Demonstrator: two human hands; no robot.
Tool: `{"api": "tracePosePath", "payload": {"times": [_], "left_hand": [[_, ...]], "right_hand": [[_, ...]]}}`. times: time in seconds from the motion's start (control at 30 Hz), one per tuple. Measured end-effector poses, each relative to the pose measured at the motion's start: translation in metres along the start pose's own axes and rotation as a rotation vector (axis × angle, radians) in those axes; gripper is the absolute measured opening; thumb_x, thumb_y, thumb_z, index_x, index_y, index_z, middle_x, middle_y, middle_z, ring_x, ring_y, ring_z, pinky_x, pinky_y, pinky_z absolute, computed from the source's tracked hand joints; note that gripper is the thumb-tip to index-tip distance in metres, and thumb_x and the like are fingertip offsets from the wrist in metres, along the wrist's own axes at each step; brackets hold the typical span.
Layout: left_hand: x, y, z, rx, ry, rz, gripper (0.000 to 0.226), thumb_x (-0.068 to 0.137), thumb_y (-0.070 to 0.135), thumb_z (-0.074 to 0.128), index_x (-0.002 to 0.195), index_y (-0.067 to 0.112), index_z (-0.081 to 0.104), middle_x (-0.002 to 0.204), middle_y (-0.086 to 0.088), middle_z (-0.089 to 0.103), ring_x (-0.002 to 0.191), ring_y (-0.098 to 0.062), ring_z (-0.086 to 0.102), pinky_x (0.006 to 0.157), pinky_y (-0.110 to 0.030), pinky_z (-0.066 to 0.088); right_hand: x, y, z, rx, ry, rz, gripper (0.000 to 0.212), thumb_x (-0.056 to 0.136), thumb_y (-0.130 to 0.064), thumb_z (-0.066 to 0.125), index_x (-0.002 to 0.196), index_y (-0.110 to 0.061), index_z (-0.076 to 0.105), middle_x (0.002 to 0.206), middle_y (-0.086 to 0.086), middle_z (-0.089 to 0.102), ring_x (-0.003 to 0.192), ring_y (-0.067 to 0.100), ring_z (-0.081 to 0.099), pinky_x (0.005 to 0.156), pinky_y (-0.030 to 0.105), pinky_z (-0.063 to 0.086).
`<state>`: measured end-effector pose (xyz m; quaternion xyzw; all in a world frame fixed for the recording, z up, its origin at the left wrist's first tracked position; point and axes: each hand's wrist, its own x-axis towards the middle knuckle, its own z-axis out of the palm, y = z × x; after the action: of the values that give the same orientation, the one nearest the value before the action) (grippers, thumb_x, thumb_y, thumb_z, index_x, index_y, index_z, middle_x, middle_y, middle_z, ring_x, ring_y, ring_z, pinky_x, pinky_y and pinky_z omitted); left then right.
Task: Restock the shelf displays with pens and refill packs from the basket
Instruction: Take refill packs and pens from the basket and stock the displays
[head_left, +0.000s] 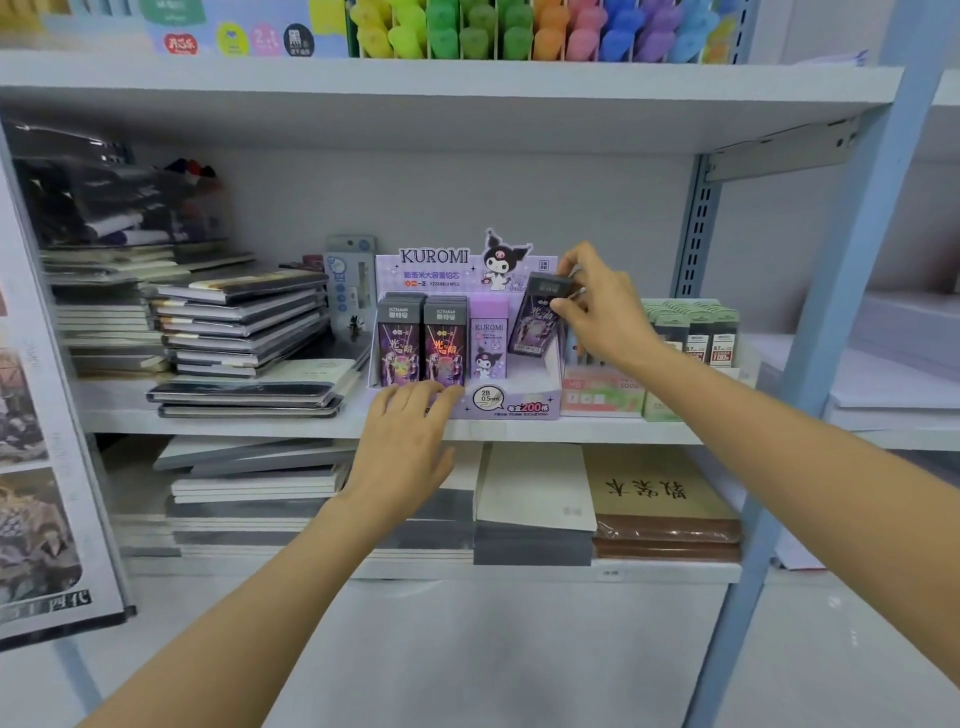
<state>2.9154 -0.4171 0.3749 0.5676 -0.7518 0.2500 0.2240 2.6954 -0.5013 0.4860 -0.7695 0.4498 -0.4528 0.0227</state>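
A purple Kuromi display box (524, 402) stands on the middle shelf. Inside it stand two dark Ultraman refill packs (421, 345) on the left and a lilac Kuromi pack (488, 338) beside them. My right hand (597, 306) pinches another dark refill pack (535, 319), tilted, over the box's empty right slot. My left hand (410, 447) rests with straight fingers on the box's front left edge. No basket is in view.
Stacks of notebooks (239, 322) lie left of the box. Green and pink refill boxes (691, 332) sit to its right. The blue shelf upright (841, 312) stands at the right. Coloured pens (519, 31) fill the shelf above; notebooks (660, 499) lie below.
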Motion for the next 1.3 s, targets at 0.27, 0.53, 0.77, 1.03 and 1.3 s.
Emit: {"api": "tracePosePath", "payload": {"times": [0.27,0.53,0.77,1.03,1.3], "left_hand": [[0.001,0.0,0.003,0.073,-0.015,-0.009,0.066,0.087,0.026,0.056,0.148,0.022,0.033,0.135,-0.006,0.046,0.125,-0.025,0.043,0.109,-0.038,0.024],[0.0,0.002,0.003,0.1,-0.005,-0.001,0.077,0.086,0.023,0.058,0.154,0.025,0.02,0.133,-0.01,0.048,0.122,-0.028,0.045,0.109,-0.041,0.026],[0.001,0.002,0.004,0.077,0.028,0.016,0.076,0.087,0.022,0.059,0.153,0.028,0.022,0.133,-0.012,0.05,0.125,-0.028,0.045,0.108,-0.043,0.028],[0.002,0.001,0.007,0.11,-0.005,0.018,0.08,0.09,0.029,0.054,0.155,0.031,0.006,0.143,-0.01,0.04,0.131,-0.026,0.036,0.113,-0.041,0.019],[-0.039,0.027,0.02,-0.055,0.13,-0.042,0.074,0.076,0.014,0.069,0.144,0.007,0.041,0.148,-0.019,0.039,0.138,-0.039,0.034,0.115,-0.053,0.023]], "right_hand": [[0.01,-0.001,0.012,-0.183,-0.166,-0.094,0.025,0.09,-0.004,0.062,0.102,-0.016,0.043,0.083,0.011,0.064,0.071,0.026,0.057,0.069,0.036,0.049],[0.021,-0.007,0.019,-0.357,-0.092,-0.073,0.023,0.087,-0.004,0.065,0.105,-0.01,0.051,0.101,0.012,0.062,0.088,0.031,0.058,0.076,0.044,0.051],[0.023,-0.007,0.022,-0.765,0.026,-0.194,0.016,0.092,-0.008,0.058,0.104,-0.009,0.069,0.101,0.005,0.064,0.103,0.023,0.049,0.061,0.034,0.042],[0.021,0.001,0.025,-0.743,0.003,-0.229,0.028,0.097,-0.03,0.052,0.117,-0.017,0.067,0.114,0.004,0.065,0.111,0.024,0.046,0.092,0.037,0.03],[-0.074,-0.01,0.046,-0.242,0.221,-0.553,0.019,0.089,-0.01,0.058,0.104,-0.014,0.07,0.108,0.0,0.066,0.109,0.021,0.057,0.093,0.036,0.03]]}}
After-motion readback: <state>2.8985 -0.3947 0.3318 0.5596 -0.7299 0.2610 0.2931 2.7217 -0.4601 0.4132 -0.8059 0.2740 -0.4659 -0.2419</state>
